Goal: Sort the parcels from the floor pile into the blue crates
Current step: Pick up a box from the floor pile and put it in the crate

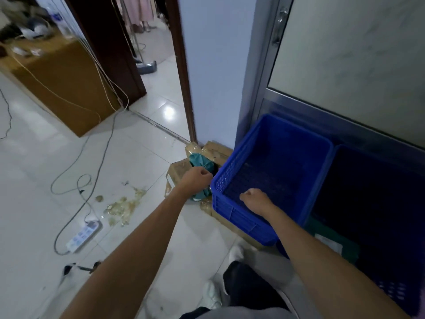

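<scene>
Grey-trousered lap [241,315] – nearest item, crouched over the white tiled floor [149,157].

Bright blue perforated plastic crate [232,173] – empty, resting tilted on the pile beside a darker blue crate [379,203]. Hazard: its uneven seat; a tug on anything below could probably rock or slide it.

Brown cardboard parcels [180,169]: several, on the floor against the wall, partly under the crate.

Teal soft plastic-wrapped parcel [202,161]: wedged between cartons and crate corner. Hazard: thin wrap may snag or tear if pulled sideways.

Left grip [199,178]: fingers curled, directly in front of the teal parcel and just beside the crate corner. Whether it holds the wrap cannot be told.

Right grip [254,199]: fingers curled under, over the crate's near wall, well apart from the teal parcel. Its hold cannot be told.
</scene>
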The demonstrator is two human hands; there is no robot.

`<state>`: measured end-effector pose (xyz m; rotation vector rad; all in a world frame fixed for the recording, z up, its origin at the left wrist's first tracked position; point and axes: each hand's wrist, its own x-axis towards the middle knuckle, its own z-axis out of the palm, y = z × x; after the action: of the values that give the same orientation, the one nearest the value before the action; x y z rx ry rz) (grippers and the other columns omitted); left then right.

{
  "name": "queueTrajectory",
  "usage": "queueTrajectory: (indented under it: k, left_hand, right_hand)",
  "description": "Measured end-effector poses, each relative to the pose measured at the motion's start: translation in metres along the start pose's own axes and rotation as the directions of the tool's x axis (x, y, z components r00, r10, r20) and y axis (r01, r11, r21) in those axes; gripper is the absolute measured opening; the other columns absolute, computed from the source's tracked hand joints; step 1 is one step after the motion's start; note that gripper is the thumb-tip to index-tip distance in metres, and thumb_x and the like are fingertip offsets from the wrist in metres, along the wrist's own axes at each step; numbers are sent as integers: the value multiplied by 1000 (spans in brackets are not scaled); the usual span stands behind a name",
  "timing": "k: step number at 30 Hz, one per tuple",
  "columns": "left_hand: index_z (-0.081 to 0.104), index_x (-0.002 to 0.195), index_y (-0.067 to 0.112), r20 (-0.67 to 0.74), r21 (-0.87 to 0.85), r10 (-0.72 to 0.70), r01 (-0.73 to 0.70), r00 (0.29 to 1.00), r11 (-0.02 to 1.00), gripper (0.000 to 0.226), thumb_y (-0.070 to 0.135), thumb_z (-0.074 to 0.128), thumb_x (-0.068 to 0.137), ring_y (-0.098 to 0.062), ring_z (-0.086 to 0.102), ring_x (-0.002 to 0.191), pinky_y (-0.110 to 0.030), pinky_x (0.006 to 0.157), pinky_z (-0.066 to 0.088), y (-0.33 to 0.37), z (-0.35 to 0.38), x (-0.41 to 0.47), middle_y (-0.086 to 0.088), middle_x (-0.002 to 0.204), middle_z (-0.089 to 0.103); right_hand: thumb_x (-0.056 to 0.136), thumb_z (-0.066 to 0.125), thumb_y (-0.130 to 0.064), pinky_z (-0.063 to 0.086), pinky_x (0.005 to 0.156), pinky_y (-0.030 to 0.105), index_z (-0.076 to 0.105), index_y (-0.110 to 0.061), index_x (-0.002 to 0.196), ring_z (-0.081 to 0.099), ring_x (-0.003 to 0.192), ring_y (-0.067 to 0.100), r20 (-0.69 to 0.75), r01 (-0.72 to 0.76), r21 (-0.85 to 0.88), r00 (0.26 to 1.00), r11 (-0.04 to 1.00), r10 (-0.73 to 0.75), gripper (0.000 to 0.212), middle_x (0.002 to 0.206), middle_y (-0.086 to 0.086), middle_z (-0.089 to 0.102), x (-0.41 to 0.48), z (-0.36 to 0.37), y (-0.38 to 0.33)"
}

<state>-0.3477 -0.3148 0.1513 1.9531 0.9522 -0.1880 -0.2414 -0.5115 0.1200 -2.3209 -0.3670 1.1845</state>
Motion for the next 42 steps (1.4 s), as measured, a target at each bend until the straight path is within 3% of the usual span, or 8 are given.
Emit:
queueTrajectory:
  k: [8, 14, 17, 21, 25, 30, 35, 42]
  left_hand:
    - [68, 99, 1, -77, 25, -125, 127, 989, 992, 22, 19, 56, 95, -25, 62, 82, -34, 73, 49, -36, -42, 63, -14, 92, 66]
    - [68, 99, 16, -80, 98, -204, 212, 976, 972, 16, 24, 55, 96, -27, 68, 99, -41, 90, 56, -55, -82, 103, -8, 104, 72]
    - [68, 95, 20, -86, 79, -234, 240, 969, 967, 14, 26, 55, 95, -24, 68, 99, -38, 85, 54, -64, -101, 120, -6, 103, 72]
    - [70, 105, 13, -49, 110, -256, 260, 965, 959, 21, 25, 55, 96, -24, 65, 100, -35, 83, 51, -81, -121, 154, -8, 106, 71]
    - [66, 121, 11, 20, 210, -255, 245, 967, 946, 30, 27, 55, 97, -25, 59, 105, -35, 93, 47, -106, -135, 198, -9, 121, 68]
    - [52, 142, 13, 155, 331, -221, 160, 963, 930, 44, 26, 53, 100, -28, 53, 131, -34, 105, 40, -151, -158, 271, -10, 144, 56]
    - [38, 153, 21, 282, 378, -211, 93, 936, 921, 58, 27, 56, 98, -29, 50, 135, -36, 109, 39, -226, -151, 347, -10, 151, 49]
    - [21, 159, 19, 338, 437, -249, 83, 908, 896, 71, 28, 56, 98, -31, 44, 140, -38, 109, 36, -323, -111, 433, -12, 157, 39]
  right_hand:
    - [95, 49, -35, 39, 64, 35, 59, -8, 91, 51, 71, 20, 73, 17, -26, 997, 1000, -16, 28, 86, 8, 58, 76, 27, -48]
    - [97, 49, -30, 36, 64, 34, 48, -16, 73, 49, 68, 20, 99, 50, -37, 994, 998, -46, 28, 76, 3, 53, 126, 47, -89]
    - [98, 50, -33, 41, 81, 34, 60, -14, 106, 58, 101, 27, 156, 47, -41, 987, 998, -40, 23, 105, 7, 61, 148, 52, -109]
    - [98, 53, -36, 40, 97, 37, 37, -9, 147, 48, 128, 30, 161, -20, -18, 987, 1000, 23, 58, 141, 11, 49, 175, 68, -128]
    - [95, 56, -38, 39, 107, 42, 30, -6, 152, 42, 136, 37, 123, -116, -27, 985, 993, 118, 71, 152, 18, 36, 207, 96, -146]
    - [89, 55, -46, 43, 103, 40, 36, -1, 147, 48, 131, 37, 162, -270, 49, 952, 961, 259, 76, 144, 18, 48, 263, 155, -159]
    - [89, 53, -46, 47, 88, 36, 50, -6, 128, 58, 112, 28, 185, -431, 214, 899, 877, 396, 55, 124, 15, 57, 325, 243, -148]
    - [99, 48, -39, 40, 100, 38, 25, -2, 153, 44, 133, 38, 56, -513, 337, 848, 790, 527, 70, 152, 20, 34, 409, 320, -139]
